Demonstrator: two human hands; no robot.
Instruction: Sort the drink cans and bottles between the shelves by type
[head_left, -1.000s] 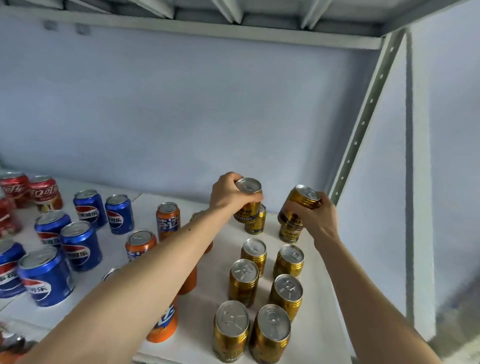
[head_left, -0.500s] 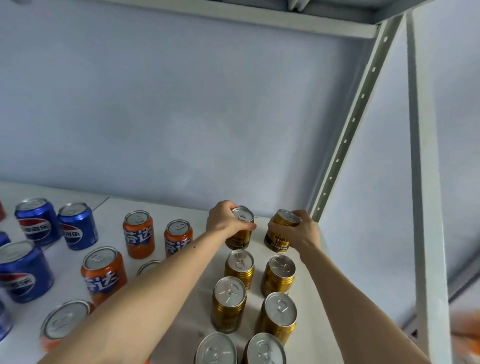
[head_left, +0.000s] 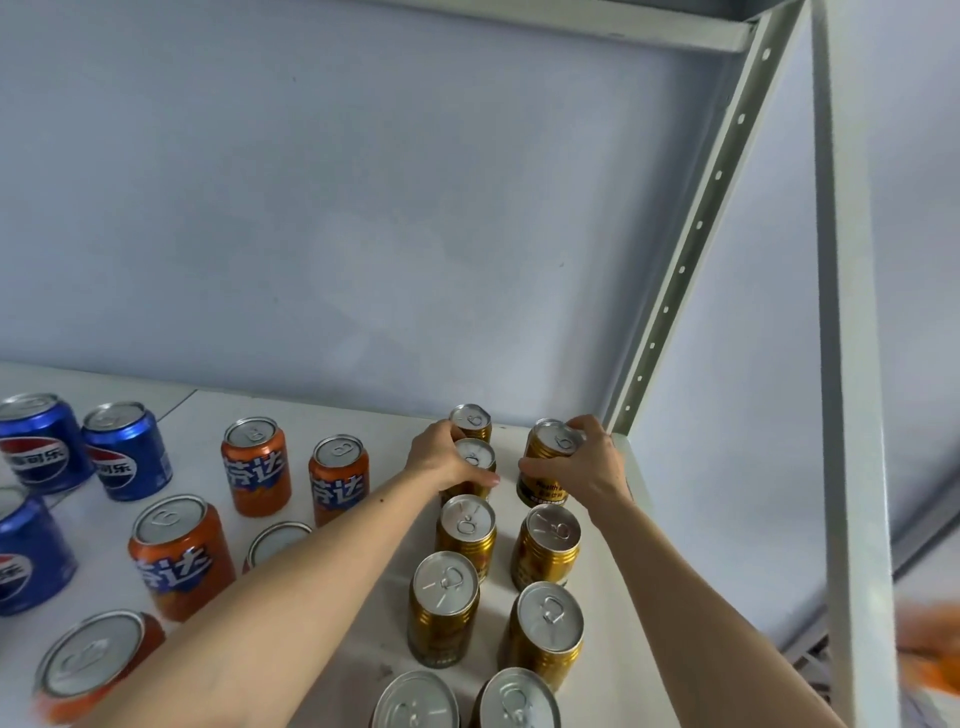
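Two rows of slim gold cans run back along the right side of the white shelf (head_left: 613, 675). My left hand (head_left: 441, 460) grips a gold can (head_left: 474, 458) standing in the left row, just in front of the rearmost gold can (head_left: 470, 420). My right hand (head_left: 584, 470) grips another gold can (head_left: 548, 462) at the back of the right row, near the shelf's corner post. Both held cans stand upright on the shelf. In front of them stand several more gold cans (head_left: 467, 530).
Orange cans (head_left: 255, 465) stand in the shelf's middle and blue cans (head_left: 127, 449) at the left. A perforated metal upright (head_left: 691, 234) rises at the back right corner, a thicker post (head_left: 852, 415) nearer me. The wall lies close behind.
Both hands have come down with their gold cans from above the shelf to its surface at the back of the rows. The camera has moved closer and to the right.
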